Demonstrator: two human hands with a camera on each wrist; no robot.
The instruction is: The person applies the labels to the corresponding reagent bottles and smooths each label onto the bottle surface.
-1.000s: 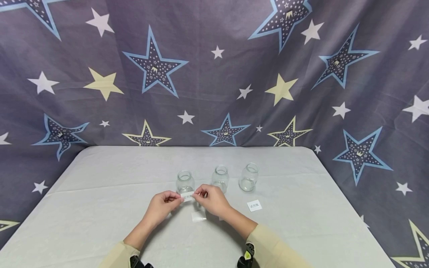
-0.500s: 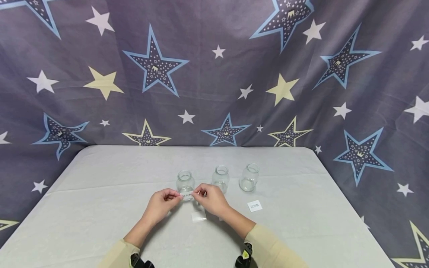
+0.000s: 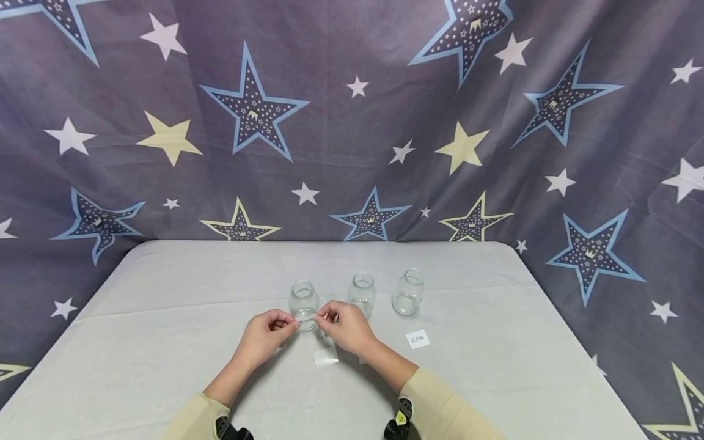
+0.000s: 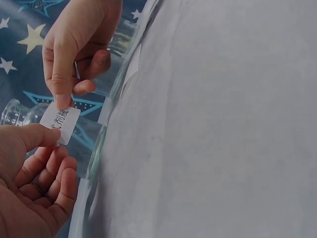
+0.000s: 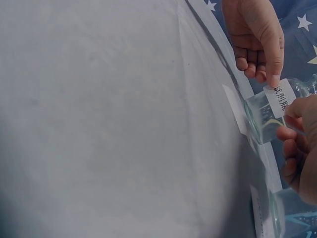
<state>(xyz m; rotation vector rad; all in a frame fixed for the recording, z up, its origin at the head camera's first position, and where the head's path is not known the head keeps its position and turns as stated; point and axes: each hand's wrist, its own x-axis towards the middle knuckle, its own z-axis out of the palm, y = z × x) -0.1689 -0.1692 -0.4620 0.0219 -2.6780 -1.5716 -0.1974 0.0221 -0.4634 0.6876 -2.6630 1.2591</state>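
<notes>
A small white label (image 3: 305,320) with handwritten characters is stretched between both hands. My left hand (image 3: 264,336) pinches its left end between thumb and forefinger. At the opposite end, the thumb and forefinger of my right hand (image 3: 348,329) hold the label. Right behind it stands a clear glass jar (image 3: 304,295), upright with no lid. In the left wrist view the label (image 4: 68,121) overlaps the side of the jar (image 4: 90,148), its writing facing outward. The right wrist view shows the label (image 5: 277,101) against the jar (image 5: 257,121), with fingertips covering its ends.
Two more open glass jars, a middle one (image 3: 362,296) and a right one (image 3: 408,294), stand in the row. Another written white label (image 3: 418,338) lies before the right jar. A thin translucent piece (image 3: 326,355) lies between the forearms on the white-covered table (image 3: 165,342).
Both hands have shifted slightly, and the label has tilted from facing up at the head camera to more edge-on, a little higher against the jar. The jars have stayed in place.
</notes>
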